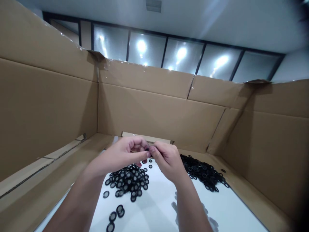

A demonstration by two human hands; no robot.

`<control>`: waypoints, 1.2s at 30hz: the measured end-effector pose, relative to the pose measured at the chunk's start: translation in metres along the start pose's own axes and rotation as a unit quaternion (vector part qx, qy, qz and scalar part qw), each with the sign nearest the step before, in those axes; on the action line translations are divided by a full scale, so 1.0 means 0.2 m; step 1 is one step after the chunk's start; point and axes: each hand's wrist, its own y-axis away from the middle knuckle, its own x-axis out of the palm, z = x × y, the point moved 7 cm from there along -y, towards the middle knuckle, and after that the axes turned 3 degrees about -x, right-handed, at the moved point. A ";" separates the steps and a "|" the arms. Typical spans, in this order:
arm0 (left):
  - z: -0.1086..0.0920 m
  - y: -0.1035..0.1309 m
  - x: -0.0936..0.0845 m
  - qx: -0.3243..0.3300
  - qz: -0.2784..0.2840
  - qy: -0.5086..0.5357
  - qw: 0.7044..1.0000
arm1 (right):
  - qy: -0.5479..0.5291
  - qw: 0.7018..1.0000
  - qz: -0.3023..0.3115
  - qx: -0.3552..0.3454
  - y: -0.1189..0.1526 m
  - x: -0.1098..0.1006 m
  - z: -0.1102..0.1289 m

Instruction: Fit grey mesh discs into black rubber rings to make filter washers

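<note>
Both hands meet at the middle of the view, above a white board (154, 203). My left hand (131, 149) pinches a small dark piece (147, 150) between thumb and fingers; its shape is mostly hidden. My right hand (166, 158) is closed at the same piece, its thumb pressed against my left fingertips. Under my left hand lies a pile of black rings with grey centres (129, 180). Beyond my right wrist is a heap of open black rings (204, 170). Light grey discs (213, 224) lie around my right forearm, which partly covers them.
Tall cardboard walls (149, 109) enclose the board on the left, far and right sides. Several grey-centred rings (112, 216) lie loose at the near left. One black ring (223, 170) sits apart on the cardboard at the right. Windows (183, 53) show beyond the far wall.
</note>
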 end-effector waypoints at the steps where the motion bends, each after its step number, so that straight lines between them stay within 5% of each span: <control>1: 0.00 0.00 0.00 0.002 0.007 0.002 1.000 | -0.010 1.000 -0.001 -0.001 0.00 0.00 0.00; 6: 0.01 -0.01 0.00 0.020 0.037 0.051 0.998 | -0.066 0.998 -0.020 0.012 0.00 -0.02 -0.01; 10: 0.02 -0.02 -0.03 0.026 -0.001 0.061 0.998 | -0.087 0.995 -0.018 0.037 0.01 -0.04 -0.02; 16: 0.03 -0.05 -0.03 0.045 -0.014 0.086 0.995 | -0.052 0.998 0.024 0.004 0.00 -0.04 0.02; 23: 0.06 -0.09 -0.02 0.047 -0.029 0.186 0.981 | -0.014 1.000 0.005 0.003 0.00 -0.05 0.02; 36: 0.07 -0.10 0.00 0.032 -0.018 0.194 0.980 | 0.026 0.999 -0.004 0.036 0.00 -0.04 0.00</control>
